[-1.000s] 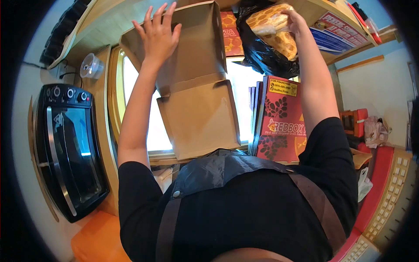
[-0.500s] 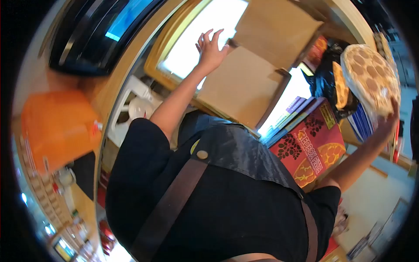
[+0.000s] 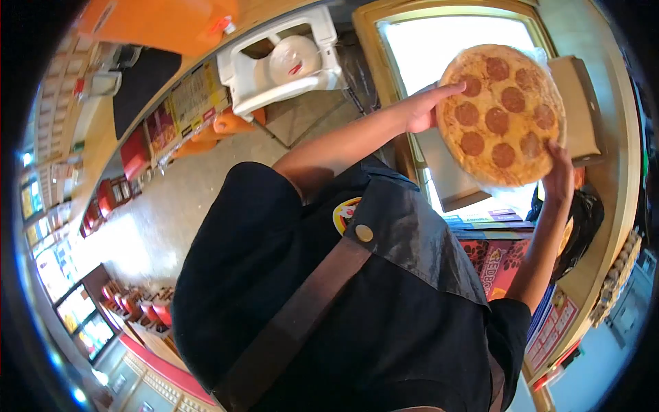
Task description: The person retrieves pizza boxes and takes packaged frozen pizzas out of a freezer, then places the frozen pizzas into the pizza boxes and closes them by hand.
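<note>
A round pepperoni pizza (image 3: 504,117) in clear wrap is held up between both hands, its topping side facing the camera. My left hand (image 3: 429,108) grips its left edge, thumb over the top and the other fingers mostly behind. At the lower right edge, my right hand (image 3: 559,172) is closed on the pizza. Behind it lies an open brown cardboard box (image 3: 582,113), partly hidden by the pizza. A black plastic bag (image 3: 582,226) is just right of my right forearm.
Red printed pizza boxes (image 3: 494,257) stand below the pizza, near my body. A bright glass panel (image 3: 412,51) in a wooden frame is behind. To the left are a white high chair (image 3: 274,99) and an orange object (image 3: 158,20). Egg trays (image 3: 614,281) sit far right.
The view has turned toward the left. The pizza has come out from the black bag to a place before the open box. My left hand, empty before, has taken hold of its edge.
</note>
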Motion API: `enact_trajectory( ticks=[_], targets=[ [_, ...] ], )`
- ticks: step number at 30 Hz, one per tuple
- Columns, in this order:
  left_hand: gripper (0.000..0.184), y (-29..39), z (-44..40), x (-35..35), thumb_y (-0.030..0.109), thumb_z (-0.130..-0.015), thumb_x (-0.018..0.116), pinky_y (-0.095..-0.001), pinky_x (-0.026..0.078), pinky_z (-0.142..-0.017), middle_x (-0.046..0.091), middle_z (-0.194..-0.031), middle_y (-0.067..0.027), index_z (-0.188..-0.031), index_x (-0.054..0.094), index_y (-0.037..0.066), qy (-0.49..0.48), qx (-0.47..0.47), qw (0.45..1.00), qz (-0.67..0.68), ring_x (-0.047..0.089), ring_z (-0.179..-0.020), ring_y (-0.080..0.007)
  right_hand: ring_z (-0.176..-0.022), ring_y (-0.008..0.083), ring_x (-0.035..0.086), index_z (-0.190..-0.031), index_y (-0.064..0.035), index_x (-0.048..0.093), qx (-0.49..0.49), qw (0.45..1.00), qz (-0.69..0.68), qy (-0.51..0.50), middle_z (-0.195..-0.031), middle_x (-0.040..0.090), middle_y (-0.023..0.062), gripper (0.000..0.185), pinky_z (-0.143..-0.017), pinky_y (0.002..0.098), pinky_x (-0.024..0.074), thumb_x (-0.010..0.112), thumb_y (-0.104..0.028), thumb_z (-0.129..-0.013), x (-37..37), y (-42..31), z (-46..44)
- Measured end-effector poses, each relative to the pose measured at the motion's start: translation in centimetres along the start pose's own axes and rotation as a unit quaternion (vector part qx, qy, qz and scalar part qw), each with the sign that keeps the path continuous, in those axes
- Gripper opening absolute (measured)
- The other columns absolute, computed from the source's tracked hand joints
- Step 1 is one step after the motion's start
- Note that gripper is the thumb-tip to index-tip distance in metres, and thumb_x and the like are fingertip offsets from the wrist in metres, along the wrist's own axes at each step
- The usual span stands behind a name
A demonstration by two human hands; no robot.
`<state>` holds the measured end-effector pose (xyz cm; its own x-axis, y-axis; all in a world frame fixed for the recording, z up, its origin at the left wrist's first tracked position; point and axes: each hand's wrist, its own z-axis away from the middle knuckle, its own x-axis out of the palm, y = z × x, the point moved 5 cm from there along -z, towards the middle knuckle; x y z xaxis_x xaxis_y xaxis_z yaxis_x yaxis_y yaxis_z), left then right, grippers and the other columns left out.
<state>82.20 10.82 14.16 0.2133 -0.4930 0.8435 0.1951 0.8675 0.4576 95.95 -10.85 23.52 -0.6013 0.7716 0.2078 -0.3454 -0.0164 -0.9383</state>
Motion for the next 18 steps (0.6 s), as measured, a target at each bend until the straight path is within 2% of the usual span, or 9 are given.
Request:
enact_trajectory(
  ticks=[2, 4, 6, 8, 10, 12, 15, 16, 18],
  targets=[
    [0.056, 1.0, 0.0, -2.3, 0.025, -0.072, 0.076, -0.0334, 0.05, -0.083, 0.058, -0.108, -0.0087, -0.116, 0.048, 0.006, 0.067, 0.124, 0.986, -0.086, 0.058, -0.099, -0.02, -0.108, 0.0207, 0.052, -0.125, -0.0009, 0.042, 0.061, 0.998, 0.027, 0.0, -0.12, 0.053, 0.0105, 0.049, -0.093, 0.0347, 0.0409, 0.057, -0.018, -0.082, 0.7, 2.3, -1.6],
    [0.057, 1.9, -0.5, -3.3, 0.021, -0.069, 0.078, -0.0329, 0.051, -0.08, 0.058, -0.106, -0.0109, -0.114, 0.047, 0.002, 0.092, 0.23, 0.956, -0.157, 0.06, -0.094, -0.0196, -0.102, 0.019, 0.053, -0.123, -0.0063, 0.046, 0.165, 0.976, 0.141, -0.019, -0.117, 0.054, 0.0071, 0.048, -0.088, 0.0343, 0.0405, 0.06, -0.025, -0.081, -2.7, 5.8, -3.9],
    [0.056, 2.8, -0.5, -3.1, 0.017, -0.068, 0.079, -0.0332, 0.052, -0.078, 0.059, -0.103, -0.0124, -0.111, 0.048, -0.001, 0.103, 0.251, 0.935, -0.228, 0.061, -0.09, -0.0192, -0.095, 0.0167, 0.053, -0.119, -0.01, 0.05, 0.203, 0.923, 0.327, -0.02, -0.114, 0.056, 0.0043, 0.048, -0.084, 0.0333, 0.0394, 0.063, -0.031, -0.078, -4.2, 6.1, -4.7],
    [0.055, 2.6, -1.7, -3.1, 0.02, -0.068, 0.079, -0.0322, 0.052, -0.077, 0.06, -0.1, -0.0123, -0.109, 0.049, 0.0, 0.091, 0.235, 0.929, -0.27, 0.062, -0.087, -0.019, -0.098, 0.0158, 0.053, -0.12, -0.0084, 0.052, 0.116, 0.953, 0.28, 0.031, -0.114, 0.056, 0.0042, 0.053, -0.084, 0.0353, 0.0393, 0.064, -0.036, -0.076, -7.1, 4.7, -4.6],
    [0.053, 2.0, -3.2, -2.6, 0.02, -0.07, 0.078, -0.0313, 0.052, -0.076, 0.06, -0.098, -0.0123, -0.109, 0.049, -0.001, 0.053, 0.185, 0.937, -0.293, 0.062, -0.086, -0.0185, -0.096, 0.0147, 0.054, -0.118, -0.0083, 0.056, 0.026, 0.932, 0.339, 0.126, -0.112, 0.058, 0.0037, 0.05, -0.081, 0.0346, 0.0417, 0.064, -0.036, -0.076, -8.9, 1.5, -4.3],
    [0.052, 0.5, -5.3, -2.1, 0.022, -0.072, 0.076, -0.0303, 0.052, -0.076, 0.06, -0.099, -0.0128, -0.109, 0.049, -0.002, 0.007, 0.134, 0.919, -0.37, 0.061, -0.085, -0.0177, -0.092, 0.0151, 0.057, -0.115, -0.0062, 0.059, -0.036, 0.916, 0.327, 0.229, -0.103, 0.063, 0.0052, 0.048, -0.078, 0.031, 0.0442, 0.065, -0.033, -0.075, -12.9, -0.3, -3.5],
    [0.055, -2.5, -8.2, -1.5, 0.024, -0.072, 0.076, -0.0297, 0.049, -0.08, 0.059, -0.103, -0.0116, -0.112, 0.048, -0.002, -0.075, 0.044, 0.908, -0.41, 0.059, -0.091, -0.0158, -0.085, 0.0179, 0.061, -0.108, -0.0014, 0.061, -0.1, 0.822, 0.385, 0.406, -0.092, 0.066, 0.0114, 0.045, -0.075, 0.029, 0.0468, 0.067, -0.027, -0.071, -18.2, -1.2, -1.1],
    [0.056, -2.7, -8.9, -1.2, 0.024, -0.073, 0.076, -0.0296, 0.048, -0.081, 0.059, -0.104, -0.0113, -0.113, 0.048, -0.002, -0.102, 0.015, 0.907, -0.408, 0.058, -0.093, -0.0154, -0.088, 0.0211, 0.061, -0.109, 0.0001, 0.059, -0.114, 0.829, 0.34, 0.429, -0.096, 0.065, 0.0146, 0.05, -0.078, 0.0305, 0.0469, 0.069, -0.028, -0.069, -18.8, -1.5, -0.6],
    [0.058, -3.9, -10.1, -1.2, 0.026, -0.073, 0.075, -0.0296, 0.047, -0.083, 0.058, -0.106, -0.0107, -0.116, 0.047, -0.001, -0.126, -0.056, 0.891, -0.432, 0.057, -0.096, -0.0157, -0.097, 0.0249, 0.06, -0.112, 0.0022, 0.056, -0.083, 0.776, 0.371, 0.504, -0.104, 0.062, 0.0181, 0.059, -0.084, 0.0319, 0.0452, 0.071, -0.03, -0.065, -21.0, -0.5, 0.6]
  ],
)
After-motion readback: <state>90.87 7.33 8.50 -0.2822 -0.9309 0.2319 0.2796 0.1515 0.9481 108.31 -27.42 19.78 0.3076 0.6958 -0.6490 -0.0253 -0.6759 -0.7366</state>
